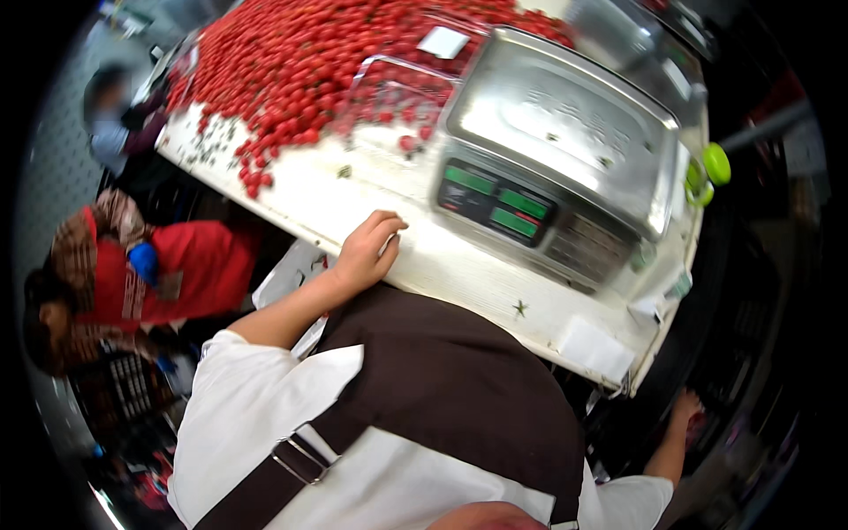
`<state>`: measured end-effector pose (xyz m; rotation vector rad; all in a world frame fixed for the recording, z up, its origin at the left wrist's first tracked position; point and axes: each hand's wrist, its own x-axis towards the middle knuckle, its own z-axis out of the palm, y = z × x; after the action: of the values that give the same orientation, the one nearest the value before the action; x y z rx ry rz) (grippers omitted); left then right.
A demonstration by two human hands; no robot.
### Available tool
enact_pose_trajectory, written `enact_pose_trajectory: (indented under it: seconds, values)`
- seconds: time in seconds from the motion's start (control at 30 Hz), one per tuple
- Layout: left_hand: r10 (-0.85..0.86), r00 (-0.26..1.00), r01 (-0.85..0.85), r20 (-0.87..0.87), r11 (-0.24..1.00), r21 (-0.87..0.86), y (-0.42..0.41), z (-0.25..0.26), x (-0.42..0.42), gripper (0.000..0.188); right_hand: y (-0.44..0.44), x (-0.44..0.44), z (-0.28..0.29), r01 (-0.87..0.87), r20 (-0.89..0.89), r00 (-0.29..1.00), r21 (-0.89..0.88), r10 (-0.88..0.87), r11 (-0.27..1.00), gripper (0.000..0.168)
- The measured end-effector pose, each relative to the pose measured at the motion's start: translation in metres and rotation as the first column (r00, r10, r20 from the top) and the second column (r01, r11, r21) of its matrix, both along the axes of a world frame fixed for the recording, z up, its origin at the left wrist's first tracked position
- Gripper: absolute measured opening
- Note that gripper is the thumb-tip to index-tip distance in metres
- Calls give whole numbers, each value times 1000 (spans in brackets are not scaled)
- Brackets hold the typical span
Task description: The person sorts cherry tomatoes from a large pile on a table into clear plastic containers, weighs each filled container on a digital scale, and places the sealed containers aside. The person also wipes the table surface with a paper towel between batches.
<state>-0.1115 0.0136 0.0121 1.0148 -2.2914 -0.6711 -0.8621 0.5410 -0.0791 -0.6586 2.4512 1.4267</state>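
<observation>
My left hand (pixel 370 252) rests on the near edge of the white table (pixel 298 192), its thumb apart from the fingers and nothing in its grasp. Ahead of it is an electronic weighing scale (pixel 563 126) with a bare steel pan and lit green displays. Left of the scale, a clear plastic box (pixel 397 99) has a few cherry tomatoes showing in or through it. A large heap of red cherry tomatoes (pixel 298 73) covers the far side. My right hand (pixel 689 403) is low at the far right, beyond the table corner; a blurred reddish patch lies beside it.
A person in a red apron (pixel 192 268) with a blue glove stands at the left; another person (pixel 109 142) is farther back. Stacked clear containers (pixel 609 33) stand behind the scale. A lime-green round cap (pixel 717 164) and a white sheet (pixel 596 349) lie along the right side.
</observation>
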Motion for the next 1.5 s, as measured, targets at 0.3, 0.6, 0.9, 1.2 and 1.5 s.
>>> enact_pose_trajectory:
  seconds: [0.3,0.6,0.9,1.2,1.5]
  values:
    - [216,923,-50,318,889,-456,-78,11,32,59,-242,102,167,-118,-109,972,-993,206,31,31]
    - [157,973,-33,172,825,-565,-90,17,39,20,-356,377,201,119,-56,606,-980,794,-160,19]
    - [-40,966,112,256,956,-272,-7,-16,60,23,-448,546,162,267,-32,-84,-964,996,-8,28]
    - [645,764,-578,22,699,-422,-73,-16,177,51,-507,607,121,-11,-76,-197,-997,977,-80,53]
    - [770,539,-699,341,635,-329,-139,-27,244,59,-521,631,129,119,-86,-218,-991,972,-61,46]
